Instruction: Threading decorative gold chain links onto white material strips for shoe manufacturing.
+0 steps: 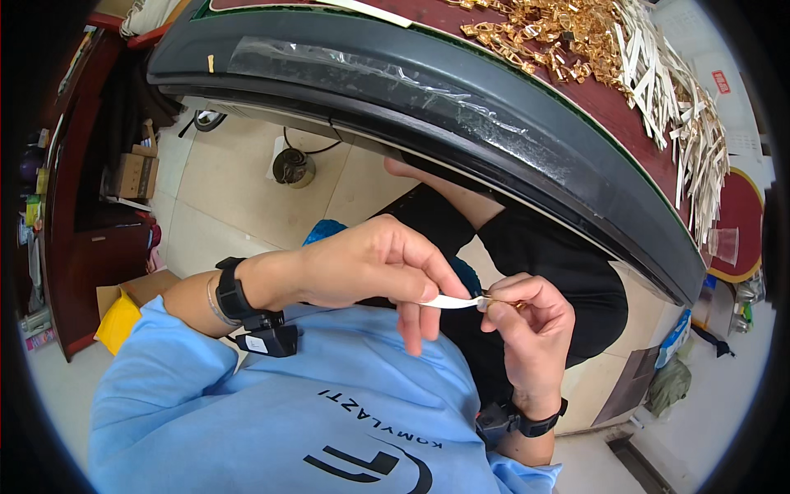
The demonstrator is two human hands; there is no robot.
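Note:
My left hand (383, 267) pinches one end of a narrow white strip (447, 302) between thumb and fingers, in front of my body and below the table edge. The strip runs across to my right hand (531, 321), whose thumb and fingertips close on a small gold metal buckle (517, 305) at the strip's other end. Fingers cover most of the buckle, so I cannot tell just how the strip sits in it. Above my hands, the dark red tabletop (444, 15) carries a heap of gold buckles (543, 37) and, at its right, a pile of white strips (658, 82).
The table's thick dark padded edge (378, 95) curves just beyond my hands, with clear tape on it. A clear plastic cup (723, 245) stands on a red round-edged surface at the right. A cardboard box (136, 174) and a yellow bag (120, 323) are at the left.

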